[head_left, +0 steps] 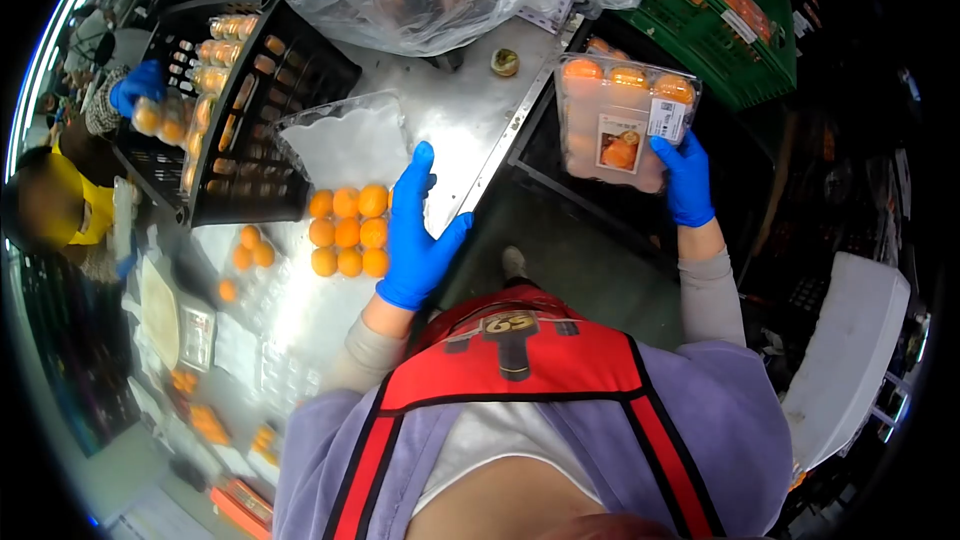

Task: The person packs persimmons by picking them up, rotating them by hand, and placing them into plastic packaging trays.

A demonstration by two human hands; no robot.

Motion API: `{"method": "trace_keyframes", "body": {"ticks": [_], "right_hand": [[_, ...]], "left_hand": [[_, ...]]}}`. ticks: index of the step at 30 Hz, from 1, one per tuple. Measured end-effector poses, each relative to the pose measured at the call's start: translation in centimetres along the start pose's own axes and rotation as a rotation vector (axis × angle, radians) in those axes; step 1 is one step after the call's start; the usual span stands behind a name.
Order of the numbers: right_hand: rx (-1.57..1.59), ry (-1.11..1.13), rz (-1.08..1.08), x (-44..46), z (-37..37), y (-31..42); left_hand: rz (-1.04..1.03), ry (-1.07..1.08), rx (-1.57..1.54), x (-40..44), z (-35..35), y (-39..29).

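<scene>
My right hand [685, 180], in a blue glove, grips the lower right corner of a clear plastic clamshell [620, 125] of round orange fruits. This pack carries a picture label and a white barcode sticker, and is tilted over a black crate [545, 155]. My left hand [415, 240], also blue-gloved, has its fingers stretched out and holds nothing that I can see. Beside it on the metal table lies an open clamshell [345, 232] with rows of orange fruits, its clear lid [345, 135] raised behind. A single fruit [505, 62] rests near the table edge.
On the left, a black basket [255, 120] holds packed fruit; a co-worker's blue-gloved hand [140, 88] is at it with a pack. Loose fruits [253, 248] and a scale [165, 310] are on the table. A plastic bag [400, 0] and a green crate [740, 50] stand behind.
</scene>
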State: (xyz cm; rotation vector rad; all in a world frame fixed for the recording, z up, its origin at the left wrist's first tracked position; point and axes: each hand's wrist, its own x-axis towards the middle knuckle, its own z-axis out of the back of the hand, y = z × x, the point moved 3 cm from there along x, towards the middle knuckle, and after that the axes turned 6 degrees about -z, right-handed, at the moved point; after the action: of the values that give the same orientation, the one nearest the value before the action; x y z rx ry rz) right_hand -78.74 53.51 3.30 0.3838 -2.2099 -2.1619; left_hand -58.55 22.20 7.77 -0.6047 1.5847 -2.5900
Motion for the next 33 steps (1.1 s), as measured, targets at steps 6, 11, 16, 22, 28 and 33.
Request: {"method": "trace_keyframes", "body": {"ticks": [6, 11, 16, 22, 28, 33], "right_hand": [[-0.101, -0.081, 0.003, 3.2, 4.0, -1.1], [0.023, -0.094, -0.050, 3.4, 3.8, -1.9], [0.106, 0.017, -0.062, 2.5, 0.1, -0.3], [0.194, 0.344, -0.082, 0.8, -6.3, 2.6], [0.327, 0.710, -0.298, -2.7, -16.9, 2.2], [0.382, 0.914, -0.639, -6.7, -26.1, -0.3]], "left_hand": [[0.086, -0.083, 0.023, -2.2, 1.1, 1.9], [0.133, -0.108, 0.023, -3.3, 0.5, 3.2], [0.096, -0.096, -0.008, -2.8, -0.1, 2.6], [0.110, -0.160, -0.070, -2.8, 1.2, 1.7], [0.216, -0.151, -0.549, -5.1, 3.3, 0.7], [0.246, -0.382, -0.551, -11.3, 7.5, 2.4]]}}
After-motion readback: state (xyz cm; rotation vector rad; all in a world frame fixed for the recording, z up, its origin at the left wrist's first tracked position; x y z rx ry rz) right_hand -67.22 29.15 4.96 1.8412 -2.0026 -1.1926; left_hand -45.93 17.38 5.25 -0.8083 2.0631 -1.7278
